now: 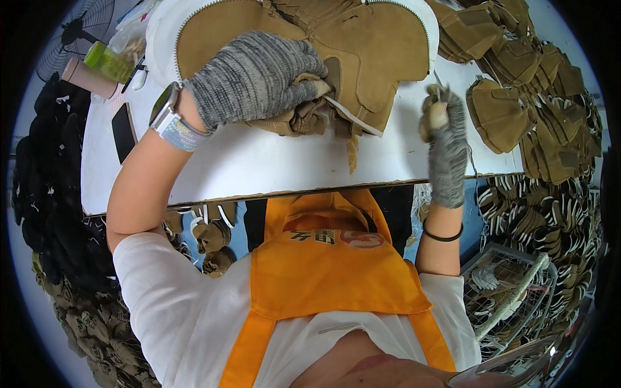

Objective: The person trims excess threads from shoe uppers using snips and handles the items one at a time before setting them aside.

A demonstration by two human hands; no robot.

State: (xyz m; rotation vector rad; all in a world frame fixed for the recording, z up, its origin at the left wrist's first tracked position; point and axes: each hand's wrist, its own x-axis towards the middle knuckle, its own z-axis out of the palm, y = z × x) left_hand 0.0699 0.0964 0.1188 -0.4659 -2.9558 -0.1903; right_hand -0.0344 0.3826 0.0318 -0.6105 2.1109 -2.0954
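Note:
A brown suede-like boot upper [381, 71] with a toothed zipper along its rounded edges lies on the white table [252, 171]. My left hand [259, 77], in a grey knit glove, is closed on its folded edge, next to a white strip. To the right of the upper and apart from it, my right hand [447, 123] is raised, gloved the same way. Its closed fingers hold a thin, pointed tool [438, 77] whose exact kind I cannot make out. A dark thread or cord hangs beside that wrist.
Stacks of brown uppers [501, 116] crowd the right end of the table. At the left lie a dark phone [123, 132], a pink cup [87, 77] and a green-lidded jar [107, 63]. A wire basket [511, 284] stands low right. Black fuzzy pieces [55, 174] are heaped left.

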